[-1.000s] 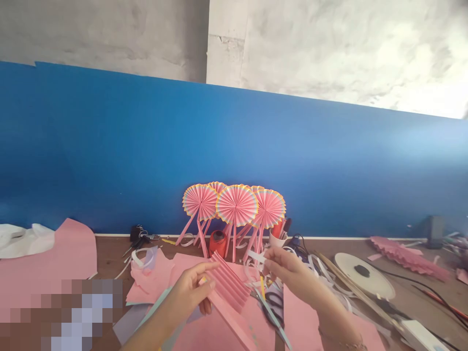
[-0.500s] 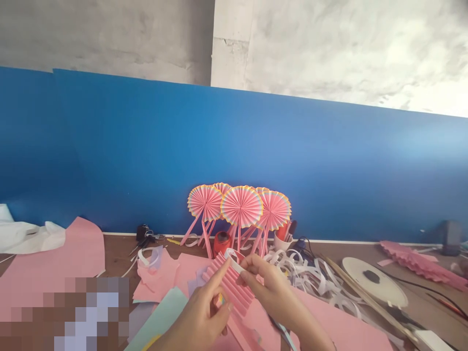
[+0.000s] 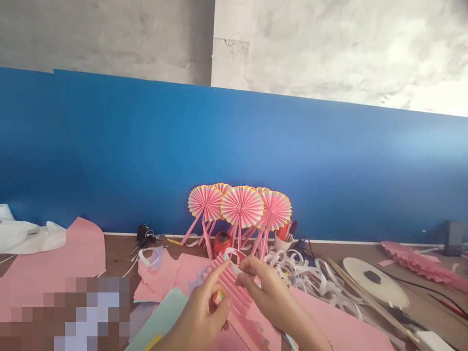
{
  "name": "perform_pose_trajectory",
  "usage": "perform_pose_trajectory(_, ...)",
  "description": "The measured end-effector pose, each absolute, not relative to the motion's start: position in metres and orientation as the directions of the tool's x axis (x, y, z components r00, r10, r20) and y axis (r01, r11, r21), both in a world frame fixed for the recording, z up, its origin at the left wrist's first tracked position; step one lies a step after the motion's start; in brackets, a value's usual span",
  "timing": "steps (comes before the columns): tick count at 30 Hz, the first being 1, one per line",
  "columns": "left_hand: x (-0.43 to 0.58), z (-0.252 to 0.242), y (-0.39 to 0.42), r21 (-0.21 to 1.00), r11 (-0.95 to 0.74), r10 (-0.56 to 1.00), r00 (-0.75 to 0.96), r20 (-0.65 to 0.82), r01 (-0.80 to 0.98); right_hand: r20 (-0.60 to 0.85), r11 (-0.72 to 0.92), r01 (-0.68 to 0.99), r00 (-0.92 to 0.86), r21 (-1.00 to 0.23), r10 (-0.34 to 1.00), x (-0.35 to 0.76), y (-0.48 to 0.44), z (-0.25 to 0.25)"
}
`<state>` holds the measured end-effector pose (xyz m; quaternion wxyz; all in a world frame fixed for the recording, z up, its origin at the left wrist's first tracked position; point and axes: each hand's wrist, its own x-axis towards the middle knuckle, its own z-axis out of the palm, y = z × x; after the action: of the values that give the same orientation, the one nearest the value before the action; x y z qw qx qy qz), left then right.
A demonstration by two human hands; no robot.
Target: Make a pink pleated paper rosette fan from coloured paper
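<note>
In our left hand [image 3: 199,312] we hold a pink pleated sheet [image 3: 239,300], clamped between the thumb and the curled fingers, with a bit of many-coloured edging showing there. Our right hand [image 3: 268,287] has its thumb and forefinger pinched on a thin white strip [image 3: 234,266], which curls in a loop at the sheet's far end. Our left forefinger reaches straight to the strip; whether it presses on it, we cannot tell. We have both sheet and strip over the loose paper [image 3: 340,312] in the middle of the surface [image 3: 124,251], forward of its back edge. Along that edge, beyond our hands, stand several pink fans [image 3: 242,206], with a red pot [image 3: 223,241] among their stems and a cup [image 3: 282,242] just to the right. Further right we see a tangle [image 3: 318,280] of white strips and a pale disc [image 3: 355,269].
</note>
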<state>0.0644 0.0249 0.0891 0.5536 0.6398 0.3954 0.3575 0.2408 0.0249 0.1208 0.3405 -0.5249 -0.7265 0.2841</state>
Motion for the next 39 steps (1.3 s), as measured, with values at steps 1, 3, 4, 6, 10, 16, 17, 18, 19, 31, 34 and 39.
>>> perform_pose_trajectory(1,0.064,0.090,0.025,0.993,-0.070,0.908,0.418,0.023,0.097,0.201,0.294,0.575,-0.221,-0.764,0.954,0.241,0.025,0.120)
perform_pose_trajectory(3,0.064,0.091,0.027,0.996,-0.057,0.919,0.393,0.024,0.073,0.209,0.303,0.596,-0.223,-0.744,0.952,0.240,0.024,0.120)
perform_pose_trajectory(4,0.064,0.092,0.028,0.997,-0.050,0.923,0.383,0.021,0.066,0.212,0.305,0.611,-0.222,-0.731,0.952,0.239,0.024,0.120)
perform_pose_trajectory(6,0.064,0.092,0.030,0.997,-0.044,0.932,0.362,0.019,0.061,0.210,0.302,0.632,-0.218,-0.714,0.953,0.237,0.024,0.120)
perform_pose_trajectory(10,0.064,0.092,0.030,0.997,-0.054,0.937,0.349,0.035,0.047,0.227,0.337,0.626,-0.250,-0.703,0.941,0.233,0.023,0.118)
perform_pose_trajectory(16,0.062,0.088,0.031,0.997,-0.076,0.932,0.356,0.065,0.017,0.244,0.340,0.734,-0.240,-0.588,0.940,0.234,0.028,0.110)
perform_pose_trajectory(17,0.061,0.087,0.033,0.997,-0.073,0.937,0.344,0.066,0.007,0.231,0.306,0.753,-0.207,-0.582,0.951,0.236,0.030,0.109)
perform_pose_trajectory(18,0.060,0.086,0.035,0.997,-0.072,0.944,0.324,0.065,0.009,0.225,0.268,0.772,-0.165,-0.577,0.960,0.238,0.031,0.109)
perform_pose_trajectory(19,0.059,0.085,0.038,0.997,-0.073,0.953,0.296,0.062,0.025,0.226,0.230,0.789,-0.119,-0.570,0.967,0.242,0.032,0.109)
perform_pose_trajectory(31,0.053,0.075,0.051,0.953,-0.122,0.990,0.101,0.098,0.275,0.438,0.105,0.961,0.018,-0.256,0.899,0.256,0.017,0.100)
perform_pose_trajectory(34,0.053,0.074,0.052,0.953,-0.117,0.991,0.098,0.093,0.278,0.312,0.035,0.965,0.049,-0.258,0.949,0.256,0.011,0.103)
perform_pose_trajectory(39,0.057,0.070,0.051,0.968,-0.099,0.989,0.127,0.071,0.232,0.047,0.111,0.812,-0.103,-0.573,0.994,0.241,0.005,0.124)
